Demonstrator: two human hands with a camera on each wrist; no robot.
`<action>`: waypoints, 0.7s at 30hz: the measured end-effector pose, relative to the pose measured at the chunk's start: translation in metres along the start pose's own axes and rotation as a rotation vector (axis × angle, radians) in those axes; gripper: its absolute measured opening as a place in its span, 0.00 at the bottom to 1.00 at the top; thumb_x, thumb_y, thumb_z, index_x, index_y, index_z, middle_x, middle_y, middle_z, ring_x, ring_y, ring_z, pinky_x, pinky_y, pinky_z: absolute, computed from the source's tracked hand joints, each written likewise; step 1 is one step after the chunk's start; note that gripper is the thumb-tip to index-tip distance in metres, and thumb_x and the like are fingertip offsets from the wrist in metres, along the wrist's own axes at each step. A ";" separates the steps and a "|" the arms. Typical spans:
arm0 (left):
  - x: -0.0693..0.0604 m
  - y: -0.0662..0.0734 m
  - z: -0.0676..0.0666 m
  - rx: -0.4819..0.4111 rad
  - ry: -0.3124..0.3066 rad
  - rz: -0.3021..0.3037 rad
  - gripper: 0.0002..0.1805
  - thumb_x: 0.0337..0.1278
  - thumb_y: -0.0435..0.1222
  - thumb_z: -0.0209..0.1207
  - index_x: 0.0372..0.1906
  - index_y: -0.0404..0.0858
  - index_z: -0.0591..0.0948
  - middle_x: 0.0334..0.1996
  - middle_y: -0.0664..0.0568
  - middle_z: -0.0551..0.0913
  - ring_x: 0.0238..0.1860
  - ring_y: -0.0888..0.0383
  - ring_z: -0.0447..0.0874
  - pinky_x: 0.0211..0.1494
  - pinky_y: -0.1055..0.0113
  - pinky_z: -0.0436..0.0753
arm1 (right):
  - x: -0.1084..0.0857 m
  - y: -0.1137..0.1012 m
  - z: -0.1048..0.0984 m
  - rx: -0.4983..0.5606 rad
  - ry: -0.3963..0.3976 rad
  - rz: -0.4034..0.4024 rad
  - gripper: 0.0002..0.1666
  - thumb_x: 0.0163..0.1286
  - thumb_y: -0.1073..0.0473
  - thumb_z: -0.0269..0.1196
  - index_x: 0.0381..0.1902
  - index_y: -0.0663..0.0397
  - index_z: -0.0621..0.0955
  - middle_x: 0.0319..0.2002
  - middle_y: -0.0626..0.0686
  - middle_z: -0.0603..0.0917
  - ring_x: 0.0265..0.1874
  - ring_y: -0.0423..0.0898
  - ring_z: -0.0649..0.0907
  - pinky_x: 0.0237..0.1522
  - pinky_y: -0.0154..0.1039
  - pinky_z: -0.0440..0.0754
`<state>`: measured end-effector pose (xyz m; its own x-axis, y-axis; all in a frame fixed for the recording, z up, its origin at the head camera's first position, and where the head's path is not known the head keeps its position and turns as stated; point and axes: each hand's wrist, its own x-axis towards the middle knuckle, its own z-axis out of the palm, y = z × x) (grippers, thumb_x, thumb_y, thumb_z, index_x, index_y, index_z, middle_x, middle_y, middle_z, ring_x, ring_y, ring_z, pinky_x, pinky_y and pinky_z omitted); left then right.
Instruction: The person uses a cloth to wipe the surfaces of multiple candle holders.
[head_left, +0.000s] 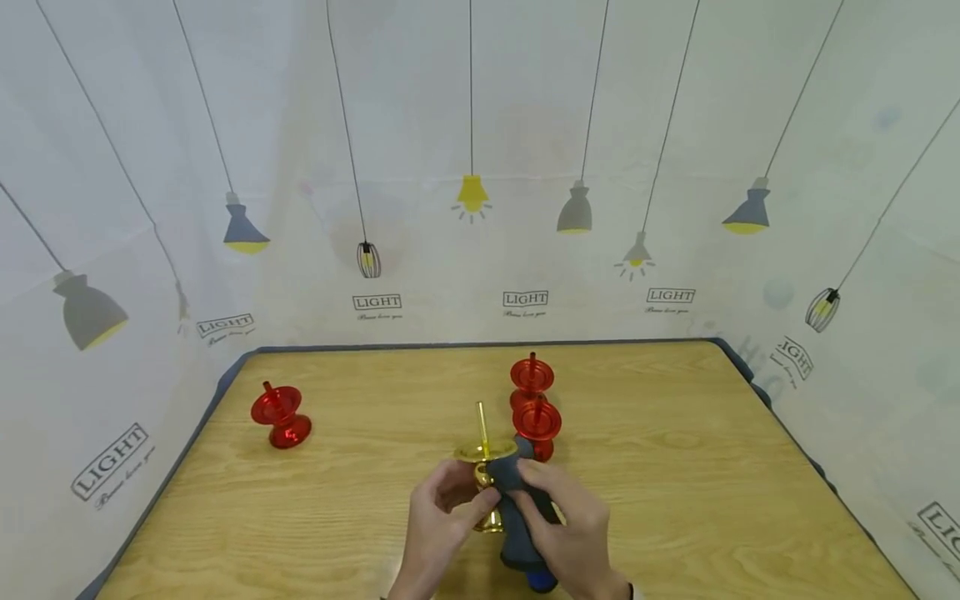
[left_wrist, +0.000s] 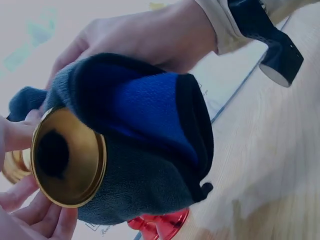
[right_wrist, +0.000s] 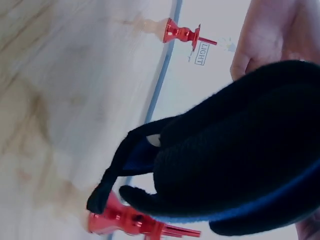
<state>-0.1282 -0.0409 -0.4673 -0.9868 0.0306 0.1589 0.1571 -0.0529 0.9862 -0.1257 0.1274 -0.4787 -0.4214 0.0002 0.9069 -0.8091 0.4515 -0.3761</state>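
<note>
Six o'clock in the head view, above the desk point(head_left: 337, 500): my left grip point(head_left: 442, 515) pinches the gold candle holder point(head_left: 482, 476), my right grip point(head_left: 576, 529) holds dark cloth point(head_left: 517, 533) against it!

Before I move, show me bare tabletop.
Free: the wooden tabletop between the lone shiny red candleholder and the left hand; also right of the paired red candleholders. Crowded: centre, with right hand, dark blue cloth, shiny gold candleholder.
</note>
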 end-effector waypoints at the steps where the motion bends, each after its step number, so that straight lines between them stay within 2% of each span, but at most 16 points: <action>1: 0.001 0.000 -0.001 0.005 -0.004 -0.007 0.15 0.52 0.29 0.73 0.45 0.32 0.84 0.39 0.44 0.88 0.38 0.62 0.86 0.48 0.69 0.84 | 0.000 -0.001 0.000 0.000 -0.003 -0.014 0.15 0.70 0.57 0.68 0.45 0.64 0.87 0.40 0.63 0.89 0.41 0.50 0.90 0.52 0.27 0.82; 2: 0.002 0.001 -0.002 0.002 -0.013 -0.025 0.15 0.51 0.30 0.74 0.44 0.33 0.84 0.38 0.45 0.89 0.37 0.62 0.87 0.46 0.69 0.84 | 0.000 -0.002 0.000 0.007 -0.007 -0.014 0.16 0.71 0.55 0.66 0.46 0.65 0.87 0.40 0.63 0.89 0.42 0.50 0.90 0.53 0.27 0.82; 4: 0.003 0.001 -0.005 -0.019 -0.037 -0.055 0.15 0.51 0.30 0.74 0.44 0.33 0.84 0.37 0.46 0.89 0.36 0.61 0.86 0.41 0.70 0.84 | -0.001 -0.003 0.000 0.033 -0.015 0.011 0.14 0.69 0.59 0.69 0.47 0.64 0.86 0.41 0.63 0.89 0.43 0.48 0.90 0.52 0.27 0.82; 6: 0.003 0.001 -0.008 -0.059 -0.070 -0.096 0.16 0.53 0.31 0.73 0.46 0.31 0.85 0.37 0.47 0.88 0.37 0.61 0.86 0.39 0.70 0.83 | -0.003 -0.003 -0.002 0.110 -0.019 0.074 0.14 0.63 0.67 0.72 0.47 0.63 0.86 0.42 0.64 0.89 0.47 0.43 0.89 0.48 0.28 0.84; 8: 0.003 0.000 -0.011 -0.094 -0.107 -0.133 0.17 0.56 0.33 0.72 0.49 0.30 0.84 0.38 0.49 0.88 0.37 0.60 0.86 0.38 0.70 0.82 | -0.003 -0.003 -0.003 0.191 -0.024 0.151 0.19 0.57 0.75 0.73 0.48 0.62 0.86 0.44 0.62 0.89 0.48 0.39 0.88 0.43 0.29 0.86; 10: 0.002 -0.001 -0.013 -0.107 -0.134 -0.152 0.18 0.58 0.33 0.70 0.50 0.28 0.83 0.40 0.49 0.88 0.39 0.60 0.86 0.40 0.70 0.81 | -0.004 -0.002 -0.003 0.256 -0.026 0.205 0.24 0.52 0.82 0.72 0.47 0.61 0.86 0.45 0.61 0.89 0.48 0.39 0.88 0.39 0.31 0.87; 13: 0.001 -0.002 -0.015 -0.109 -0.159 -0.174 0.18 0.60 0.34 0.69 0.52 0.28 0.84 0.43 0.48 0.88 0.42 0.59 0.86 0.44 0.69 0.82 | -0.007 -0.001 -0.003 0.335 -0.033 0.286 0.24 0.53 0.84 0.69 0.47 0.63 0.85 0.46 0.57 0.89 0.47 0.40 0.89 0.39 0.34 0.88; 15: 0.001 -0.002 -0.015 -0.108 -0.163 -0.186 0.19 0.61 0.34 0.69 0.53 0.27 0.84 0.45 0.47 0.88 0.44 0.59 0.87 0.47 0.69 0.83 | -0.009 0.000 -0.003 0.364 -0.035 0.342 0.23 0.55 0.83 0.69 0.47 0.64 0.85 0.46 0.53 0.89 0.47 0.40 0.89 0.41 0.34 0.88; 18: 0.000 -0.002 -0.014 -0.086 -0.136 -0.195 0.22 0.61 0.36 0.69 0.56 0.28 0.82 0.44 0.46 0.89 0.44 0.60 0.87 0.48 0.69 0.82 | -0.010 -0.001 -0.003 0.362 -0.033 0.416 0.20 0.56 0.82 0.69 0.46 0.64 0.85 0.46 0.49 0.90 0.46 0.39 0.89 0.41 0.34 0.88; 21: -0.001 -0.003 -0.012 -0.046 -0.088 -0.162 0.21 0.60 0.36 0.70 0.55 0.29 0.82 0.42 0.46 0.89 0.43 0.61 0.87 0.48 0.70 0.82 | -0.009 -0.002 -0.002 0.305 -0.035 0.391 0.21 0.55 0.80 0.71 0.47 0.62 0.86 0.45 0.53 0.90 0.45 0.39 0.89 0.39 0.33 0.87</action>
<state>-0.1283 -0.0523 -0.4708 -0.9915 0.1299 0.0041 -0.0072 -0.0862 0.9963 -0.1190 0.1285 -0.4854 -0.7269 0.0847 0.6815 -0.6682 0.1417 -0.7304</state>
